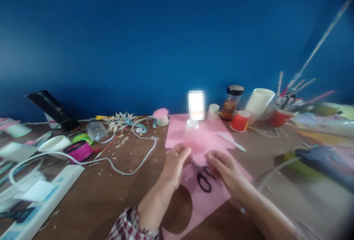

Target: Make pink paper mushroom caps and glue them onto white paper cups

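Note:
Both hands are close together over sheets of pink paper (pixel 177 133). My left hand (pixel 175 164) is closed, thumb against fingers, at the lower left edge of a blurred pink paper disc (pixel 195 143). My right hand (pixel 222 166) is closed in a pinch at its lower right edge. Behind the disc stands a small white paper cup (pixel 192 124), partly hidden. Black-handled scissors (pixel 204 182) lie on the pink paper between and below the hands, partly covered by the right fingers. A round hole is cut in the near sheet by my left wrist.
A lit screen (pixel 196 105) stands at the back. To its right are a small cup (pixel 213 112), a jar (pixel 232 103), a red cup (pixel 240 120) and a white pen (pixel 232 142). A white cable (pixel 118 172) and power strip (pixel 52 203) lie left; a blurred blue-grey tool (pixel 326 166) lies right.

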The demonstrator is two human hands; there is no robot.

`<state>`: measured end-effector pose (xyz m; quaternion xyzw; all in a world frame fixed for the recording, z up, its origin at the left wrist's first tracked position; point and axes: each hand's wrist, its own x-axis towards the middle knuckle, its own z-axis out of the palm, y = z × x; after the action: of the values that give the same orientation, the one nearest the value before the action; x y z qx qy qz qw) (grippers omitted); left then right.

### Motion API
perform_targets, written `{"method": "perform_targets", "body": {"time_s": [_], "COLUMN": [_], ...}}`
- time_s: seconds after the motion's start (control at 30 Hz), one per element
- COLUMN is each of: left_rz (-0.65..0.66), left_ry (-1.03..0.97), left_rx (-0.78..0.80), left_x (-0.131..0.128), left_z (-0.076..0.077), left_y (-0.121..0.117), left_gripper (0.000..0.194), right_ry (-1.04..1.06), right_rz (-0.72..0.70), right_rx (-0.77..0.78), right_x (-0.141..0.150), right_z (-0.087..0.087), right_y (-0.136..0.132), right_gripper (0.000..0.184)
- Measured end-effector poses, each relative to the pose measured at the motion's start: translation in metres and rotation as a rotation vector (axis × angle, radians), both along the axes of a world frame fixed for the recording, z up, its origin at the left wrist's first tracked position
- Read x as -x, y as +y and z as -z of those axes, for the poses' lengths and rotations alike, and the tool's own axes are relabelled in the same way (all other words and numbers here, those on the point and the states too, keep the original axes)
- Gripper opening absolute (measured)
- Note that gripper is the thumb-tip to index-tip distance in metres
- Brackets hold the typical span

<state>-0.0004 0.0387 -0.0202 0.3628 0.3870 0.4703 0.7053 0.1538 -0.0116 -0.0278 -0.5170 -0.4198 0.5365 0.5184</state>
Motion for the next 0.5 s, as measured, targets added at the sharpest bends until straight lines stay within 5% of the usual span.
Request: {"method": "perform_targets", "body": {"time_s": [0.1,0.3,0.5], "left_rz": [-0.137,-0.288,-0.276], "left_ry": [-0.089,-0.289,-0.326], "left_rx": [-0.062,0.052,0.082], "left_x": [0.014,0.032,0.033], "left_z": [-0.005,-0.007,-0.005], "left_y": [0.014,0.033,0.034], "left_gripper": [0.020,0.025,0.023], "right_ry": [-0.228,-1.116,-1.302], "right_rz": [-0.033,-0.115,-0.220], "right_rx": [-0.057,-0.156,-0.122], "right_x": [-0.003,-0.004,0.003], "right_z": [0.001,0.002,-0.007], "right_y": [0.000,-0.005,-0.011], "right_gripper": [0.025,0.011,0.005]}}
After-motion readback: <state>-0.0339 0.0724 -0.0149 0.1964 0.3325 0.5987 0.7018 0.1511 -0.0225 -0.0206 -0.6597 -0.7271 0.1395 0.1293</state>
